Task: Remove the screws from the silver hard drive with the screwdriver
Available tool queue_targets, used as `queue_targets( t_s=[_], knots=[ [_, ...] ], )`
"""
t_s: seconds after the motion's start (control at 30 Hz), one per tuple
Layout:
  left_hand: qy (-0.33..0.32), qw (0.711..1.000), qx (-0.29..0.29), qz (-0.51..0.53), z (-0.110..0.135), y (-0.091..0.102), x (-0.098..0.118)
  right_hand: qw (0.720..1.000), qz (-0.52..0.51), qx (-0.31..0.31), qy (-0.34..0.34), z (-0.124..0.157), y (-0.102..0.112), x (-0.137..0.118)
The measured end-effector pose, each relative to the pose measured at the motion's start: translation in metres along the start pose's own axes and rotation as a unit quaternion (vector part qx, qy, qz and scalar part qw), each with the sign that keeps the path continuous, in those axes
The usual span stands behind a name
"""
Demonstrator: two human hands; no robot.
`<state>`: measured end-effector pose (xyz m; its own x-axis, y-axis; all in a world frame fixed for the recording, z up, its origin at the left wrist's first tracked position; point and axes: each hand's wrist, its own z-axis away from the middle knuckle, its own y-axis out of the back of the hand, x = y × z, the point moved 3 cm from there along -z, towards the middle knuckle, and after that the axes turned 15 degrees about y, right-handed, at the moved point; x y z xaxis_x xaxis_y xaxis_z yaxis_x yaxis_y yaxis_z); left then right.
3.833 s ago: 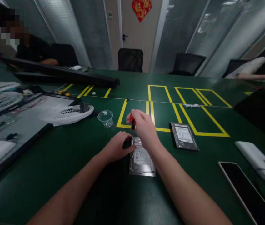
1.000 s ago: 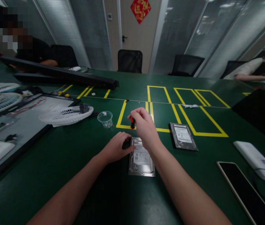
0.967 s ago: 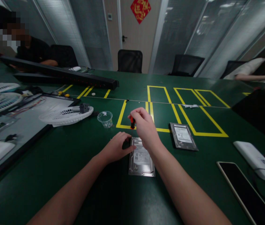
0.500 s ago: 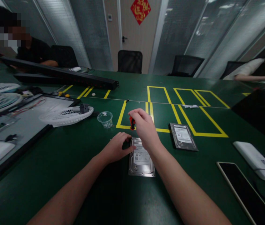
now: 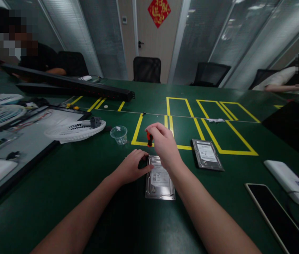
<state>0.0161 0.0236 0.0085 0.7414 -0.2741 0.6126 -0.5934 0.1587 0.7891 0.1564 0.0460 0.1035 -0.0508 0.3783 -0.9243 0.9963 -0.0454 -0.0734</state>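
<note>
A silver hard drive (image 5: 160, 188) with a white label lies flat on the green table in front of me. My left hand (image 5: 133, 164) grips its far left side, with the thumb on the label and curled fingers at the far corner. Above the drive's far end, my right hand (image 5: 164, 143) is closed around the red and black handle of a screwdriver (image 5: 150, 138), held upright. The screwdriver's tip is too small and dark to make out. To the right lies a second hard drive (image 5: 207, 154), label up and untouched.
A clear plastic cup (image 5: 119, 135) stands beyond my left hand. White fan grilles (image 5: 75, 129) and a large grey panel (image 5: 41, 123) lie left. A power bank (image 5: 289, 181) and phone (image 5: 276, 218) are at right. A long black bar (image 5: 86, 86) lies near another person.
Hardly anything differs. Both hands keep their places on the drive and screwdriver; the view shifts very slightly.
</note>
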Motion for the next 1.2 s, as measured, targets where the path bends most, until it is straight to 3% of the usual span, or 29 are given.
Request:
queue_targets(
  t_s=[0.33, 0.83, 1.07, 1.2],
  knots=[
    [-0.007, 1.000, 0.003, -0.004, -0.0008, -0.0022, -0.0019, 0.999, -0.030, 0.016, -0.035, 0.0021, -0.0032, -0.0012],
    [-0.001, 1.000, -0.001, -0.004, -0.0003, -0.0010, -0.0010, 1.000, 0.006, -0.006, 0.006, 0.0000, -0.0005, -0.0011],
    [-0.006, 1.000, 0.000, -0.001, 0.0000, -0.0014, -0.0020, 0.999, -0.024, 0.020, -0.036, 0.0023, -0.0029, 0.0009],
    [-0.009, 1.000, 0.005, -0.003, 0.0001, -0.0017, -0.0025, 0.999, -0.022, 0.008, -0.026, 0.0021, -0.0033, 0.0001]
  ],
)
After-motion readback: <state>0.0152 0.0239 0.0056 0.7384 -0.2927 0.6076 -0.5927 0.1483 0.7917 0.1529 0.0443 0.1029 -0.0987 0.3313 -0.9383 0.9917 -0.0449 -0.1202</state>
